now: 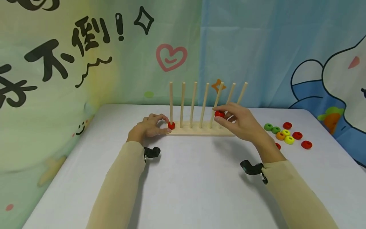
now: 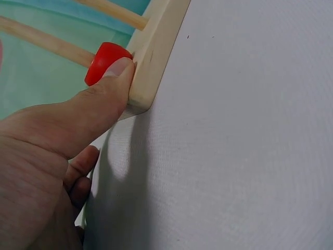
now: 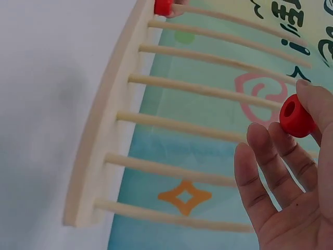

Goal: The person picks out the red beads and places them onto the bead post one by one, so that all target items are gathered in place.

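Observation:
A wooden rack [image 1: 200, 131] with a row of upright pegs stands on the table. One red bead [image 1: 171, 126] sits at the foot of its leftmost peg. My left hand [image 1: 147, 128] is at that end, thumb and index finger pinching this bead low against the base; in the left wrist view the thumb [image 2: 96, 107] lies over the bead's edge. Between thumb and index finger, my right hand [image 1: 240, 121] pinches another red bead [image 3: 295, 117], held up in front of the right-hand pegs and off them. Its hole shows in the right wrist view, the other fingers spread loosely.
Loose beads lie on the table to the right: green [image 1: 268, 127], yellow [image 1: 289, 140], orange [image 1: 280, 136] and several red ones [image 1: 306, 145]. One red bead is partly hidden behind the right wrist. A printed cloth backdrop [image 1: 243, 41] hangs behind the white table [image 1: 194, 184].

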Tool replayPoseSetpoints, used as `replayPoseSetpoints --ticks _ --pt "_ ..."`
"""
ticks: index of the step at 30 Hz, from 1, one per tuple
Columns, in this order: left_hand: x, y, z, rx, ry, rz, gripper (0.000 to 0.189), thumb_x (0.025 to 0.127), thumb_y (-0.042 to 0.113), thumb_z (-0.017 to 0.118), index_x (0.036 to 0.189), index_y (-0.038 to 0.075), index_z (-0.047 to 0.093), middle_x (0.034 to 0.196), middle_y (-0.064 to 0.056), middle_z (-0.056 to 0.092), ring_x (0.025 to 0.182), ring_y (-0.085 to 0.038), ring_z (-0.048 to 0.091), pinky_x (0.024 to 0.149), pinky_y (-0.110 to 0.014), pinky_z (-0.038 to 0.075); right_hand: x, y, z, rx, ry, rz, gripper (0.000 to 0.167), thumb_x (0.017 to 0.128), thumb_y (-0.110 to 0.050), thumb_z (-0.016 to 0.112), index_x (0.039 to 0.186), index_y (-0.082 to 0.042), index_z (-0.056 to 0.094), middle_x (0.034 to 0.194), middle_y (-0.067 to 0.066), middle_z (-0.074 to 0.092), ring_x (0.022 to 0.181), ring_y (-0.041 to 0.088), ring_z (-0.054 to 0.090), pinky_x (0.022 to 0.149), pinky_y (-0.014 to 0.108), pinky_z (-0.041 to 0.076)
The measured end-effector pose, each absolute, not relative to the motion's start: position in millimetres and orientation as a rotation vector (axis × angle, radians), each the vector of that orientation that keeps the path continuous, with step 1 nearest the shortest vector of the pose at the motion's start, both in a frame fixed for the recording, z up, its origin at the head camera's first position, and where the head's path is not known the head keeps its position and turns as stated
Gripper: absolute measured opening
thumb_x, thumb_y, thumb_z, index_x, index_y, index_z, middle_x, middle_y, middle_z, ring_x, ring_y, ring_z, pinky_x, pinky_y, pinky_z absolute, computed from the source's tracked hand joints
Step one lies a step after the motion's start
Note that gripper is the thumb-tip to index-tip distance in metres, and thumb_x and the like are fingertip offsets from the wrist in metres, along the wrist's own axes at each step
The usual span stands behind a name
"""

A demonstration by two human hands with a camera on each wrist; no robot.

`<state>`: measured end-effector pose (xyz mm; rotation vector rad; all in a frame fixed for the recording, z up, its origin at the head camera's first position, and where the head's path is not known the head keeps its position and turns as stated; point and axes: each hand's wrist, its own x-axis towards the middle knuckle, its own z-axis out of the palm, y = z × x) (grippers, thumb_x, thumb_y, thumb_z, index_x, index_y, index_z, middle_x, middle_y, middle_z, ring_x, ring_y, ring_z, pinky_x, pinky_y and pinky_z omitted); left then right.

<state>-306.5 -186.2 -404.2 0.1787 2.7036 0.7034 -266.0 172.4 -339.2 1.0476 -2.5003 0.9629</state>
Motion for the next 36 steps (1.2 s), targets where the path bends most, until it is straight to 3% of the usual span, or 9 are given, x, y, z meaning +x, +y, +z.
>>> replayPoseSetpoints --ticks 22,28,36 --pt "-306.1 -187.3 -402.4 0.202 2.712 0.676 0.047 0.083 0.066 0.065 0.122 0.045 0.049 0.155 -0.005 0.025 0.135 -0.034 0.028 0.101 -0.064 0.032 -271.1 132.2 -305.7 1.095 -2.469 1.011 0.035 0.095 -0.024 0.068 0.129 -0.022 0.064 0.11 -0.004 0.057 0.083 0.011 0.063 0.075 0.034 0.054" --pt "-306.2 -188.0 -402.5 0.205 2.718 0.681 0.047 0.083 0.066 0.065 0.121 0.045 0.05 0.155 -0.005 0.026 0.135 -0.034 0.028 0.101 -0.064 0.032 -274.8 117.4 -302.0 1.13 -2.395 1.043 0.035 0.094 -0.02 0.069 0.128 -0.02 0.065 0.104 -0.002 0.056 0.081 0.011 0.063 0.073 0.033 0.055" --pt "-306.2 -188.7 -402.5 0.196 2.71 0.685 0.047 0.083 0.066 0.066 0.121 0.045 0.049 0.156 -0.005 0.024 0.136 -0.035 0.026 0.101 -0.065 0.031 -278.5 96.8 -296.8 1.151 -2.342 1.105 0.033 0.095 -0.018 0.067 0.128 -0.02 0.065 0.111 -0.004 0.058 0.081 0.01 0.061 0.072 0.031 0.055"
